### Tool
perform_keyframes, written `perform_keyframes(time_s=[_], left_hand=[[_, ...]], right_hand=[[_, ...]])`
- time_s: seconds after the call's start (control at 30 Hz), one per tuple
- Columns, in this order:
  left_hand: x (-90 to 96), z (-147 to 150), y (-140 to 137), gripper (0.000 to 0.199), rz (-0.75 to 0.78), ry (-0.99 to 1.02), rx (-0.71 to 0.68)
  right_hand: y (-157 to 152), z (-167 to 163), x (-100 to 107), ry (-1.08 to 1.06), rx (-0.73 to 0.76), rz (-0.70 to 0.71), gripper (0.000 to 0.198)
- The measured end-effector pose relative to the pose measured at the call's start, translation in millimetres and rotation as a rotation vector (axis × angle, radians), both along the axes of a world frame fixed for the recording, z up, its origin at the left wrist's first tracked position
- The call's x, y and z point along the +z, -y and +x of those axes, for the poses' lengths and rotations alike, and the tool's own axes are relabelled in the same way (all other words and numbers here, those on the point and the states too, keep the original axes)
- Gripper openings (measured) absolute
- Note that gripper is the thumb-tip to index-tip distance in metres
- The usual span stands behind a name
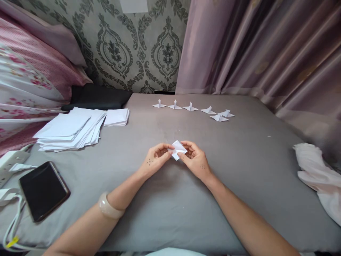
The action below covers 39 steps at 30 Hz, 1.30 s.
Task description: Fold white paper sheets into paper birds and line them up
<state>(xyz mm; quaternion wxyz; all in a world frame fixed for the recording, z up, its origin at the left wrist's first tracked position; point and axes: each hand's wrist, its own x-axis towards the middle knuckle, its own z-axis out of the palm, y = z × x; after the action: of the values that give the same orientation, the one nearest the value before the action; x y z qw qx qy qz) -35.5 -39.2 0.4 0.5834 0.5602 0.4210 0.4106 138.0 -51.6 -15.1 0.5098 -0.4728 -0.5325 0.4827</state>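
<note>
A small piece of folded white paper (177, 146), diamond-shaped from here, is held just above the grey cloth surface between both hands. My left hand (157, 158) pinches its left corner with thumb and fingers. On the opposite side my right hand (196, 159) grips it, the thumb pressed on the front face and the fingers behind. The back of the paper and some fingertips are hidden. Farther back, several folded white paper birds (175, 105) stand in a row, and one paper bird (219, 117) sits in front of the right end.
At the left lie a pile of white paper sheets (64, 126) and a smaller stack of paper (117, 117). Nearer me are a black phone (44, 190), a power strip (10, 161) and white cables (16, 220). A pale cloth (317, 174) lies at the right edge.
</note>
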Motion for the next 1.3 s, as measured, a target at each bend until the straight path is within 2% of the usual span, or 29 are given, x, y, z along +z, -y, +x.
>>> perform_keyframes(time_s=[0.07,0.17,0.3,0.47,0.63,0.8,0.93,1.17,1.23,1.3], left_hand=[[-2.1,0.3,-1.6,0.022,-0.095,0.104,0.022],[-5.4,-0.1,-3.8,0.023,-0.136,0.218,0.031],[-4.7,-1.1,-3.5,0.021,-0.128,0.228,-0.005],[-1.5,-1.5,-1.2,0.018,-0.134,0.222,-0.082],[-1.3,-2.5,-1.8,0.016,-0.17,0.301,-0.135],[0.1,-1.6,-1.1,0.016,-0.19,0.365,-0.173],[1.0,-0.5,-0.2,0.017,-0.208,0.386,-0.18],[0.9,-0.7,-0.8,0.02,-0.218,0.347,-0.12],[0.9,0.0,-0.1,0.033,-0.169,0.294,-0.108],[-0.2,1.3,1.3,0.056,-0.087,0.209,-0.121]], right_hand=[[2.0,-0.6,1.7,0.058,0.011,0.058,0.042],[4.7,-0.3,8.4,0.034,0.076,0.069,0.044],[3.8,3.7,14.7,-0.103,0.142,-0.093,0.038],[0.1,8.2,10.7,-0.27,0.213,-0.259,0.033],[-0.4,8.8,12.9,-0.403,0.249,-0.357,0.032],[-0.5,8.9,16.5,-0.454,0.26,-0.384,0.032],[-0.8,9.0,15.1,-0.402,0.23,-0.347,0.028],[-0.6,4.5,13.2,-0.18,0.072,-0.12,0.033],[-0.6,3.5,11.7,-0.126,0.02,-0.069,0.031],[-0.4,3.1,9.6,-0.063,-0.019,-0.032,0.029]])
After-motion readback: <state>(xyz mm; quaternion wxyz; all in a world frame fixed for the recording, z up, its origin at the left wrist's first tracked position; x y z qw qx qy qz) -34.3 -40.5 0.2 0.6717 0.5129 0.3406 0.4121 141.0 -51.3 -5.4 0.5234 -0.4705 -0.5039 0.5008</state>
